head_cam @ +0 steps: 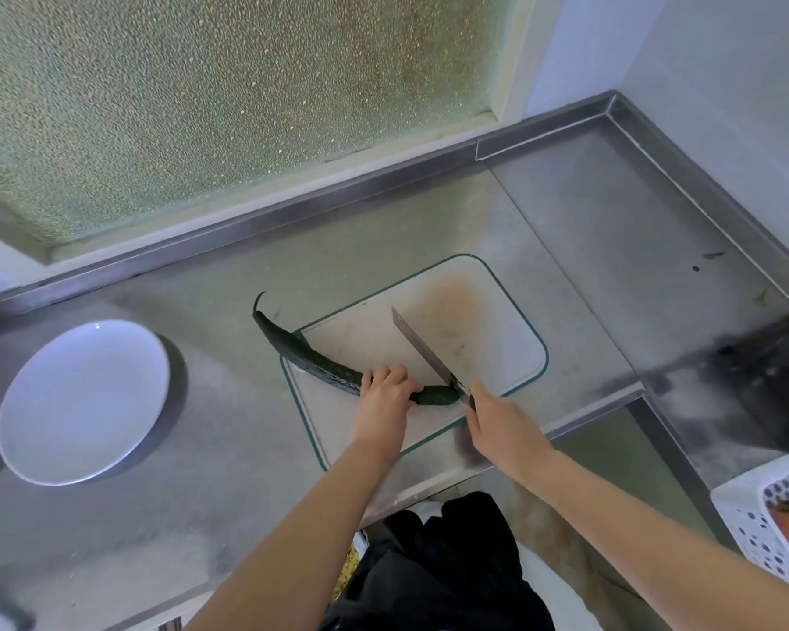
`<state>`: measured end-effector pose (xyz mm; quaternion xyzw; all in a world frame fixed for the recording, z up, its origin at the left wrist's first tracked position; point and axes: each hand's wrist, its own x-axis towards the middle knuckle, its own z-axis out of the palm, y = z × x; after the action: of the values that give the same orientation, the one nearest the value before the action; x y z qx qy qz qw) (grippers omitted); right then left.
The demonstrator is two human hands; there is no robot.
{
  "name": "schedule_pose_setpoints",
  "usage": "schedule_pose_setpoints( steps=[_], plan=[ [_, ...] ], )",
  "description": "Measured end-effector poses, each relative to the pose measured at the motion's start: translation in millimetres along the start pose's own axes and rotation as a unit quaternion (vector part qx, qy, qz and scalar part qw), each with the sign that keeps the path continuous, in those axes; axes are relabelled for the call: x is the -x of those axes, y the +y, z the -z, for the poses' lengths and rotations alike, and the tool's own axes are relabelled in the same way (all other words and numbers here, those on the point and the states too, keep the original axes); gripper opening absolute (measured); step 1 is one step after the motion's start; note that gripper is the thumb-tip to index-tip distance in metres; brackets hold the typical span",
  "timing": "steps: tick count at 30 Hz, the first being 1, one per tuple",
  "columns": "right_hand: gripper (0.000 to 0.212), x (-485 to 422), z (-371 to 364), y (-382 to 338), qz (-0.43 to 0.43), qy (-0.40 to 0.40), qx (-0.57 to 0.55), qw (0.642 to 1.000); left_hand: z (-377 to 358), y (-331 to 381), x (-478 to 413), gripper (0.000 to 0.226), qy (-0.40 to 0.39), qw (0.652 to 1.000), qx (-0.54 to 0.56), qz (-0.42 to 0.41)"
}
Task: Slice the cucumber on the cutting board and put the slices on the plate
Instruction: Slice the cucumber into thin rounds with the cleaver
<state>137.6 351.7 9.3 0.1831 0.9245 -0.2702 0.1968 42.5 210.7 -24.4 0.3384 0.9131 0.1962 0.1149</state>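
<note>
While the left hand (386,389) lies over the cucumber (310,357) with its fingers curled around it, the right hand (490,423) grips the handle of a knife (422,346). The cucumber is long, dark green and curved. It lies across the left part of the cutting board (488,321), and its thin pointed end reaches past the board's far left corner, over the counter (201,494). The left hand holds it close to its thicker right end, and only a short piece shows between the two hands. The knife blade stands on its edge, and its part nearest the handle meets this right end of the cucumber. The rest of the blade points away from the person, over the bare middle of the board. I cannot tell if the edge is already inside the cucumber. The plate (83,403) is white and stands on the steel counter, to the left and well apart from the board. At the lower right edge there is a white basket (743,516) with holes, and something orange lies in it. Behind the counter is a window (201,107) of frosted glass.
</note>
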Motion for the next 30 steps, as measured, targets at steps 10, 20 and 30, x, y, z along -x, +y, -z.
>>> schedule_pose_setpoints(
  steps=[10, 20, 30],
  plan=[
    [0.012, -4, 10, 4, 0.007, 0.015, -0.023, 1.0, -1, -2, -1, 0.023, -0.016, 1.0, -0.01, -0.006],
    [0.011, 13, 19, 9, 0.02, 0.001, -0.003, 1.0, 1, 1, -1, 0.021, -0.01, 1.0, 0.024, 0.006],
    [0.008, 27, 17, 16, 0.029, -0.019, 0.027, 0.999, 2, 1, 0, 0.022, -0.016, 1.0, 0.013, 0.004]
  ],
)
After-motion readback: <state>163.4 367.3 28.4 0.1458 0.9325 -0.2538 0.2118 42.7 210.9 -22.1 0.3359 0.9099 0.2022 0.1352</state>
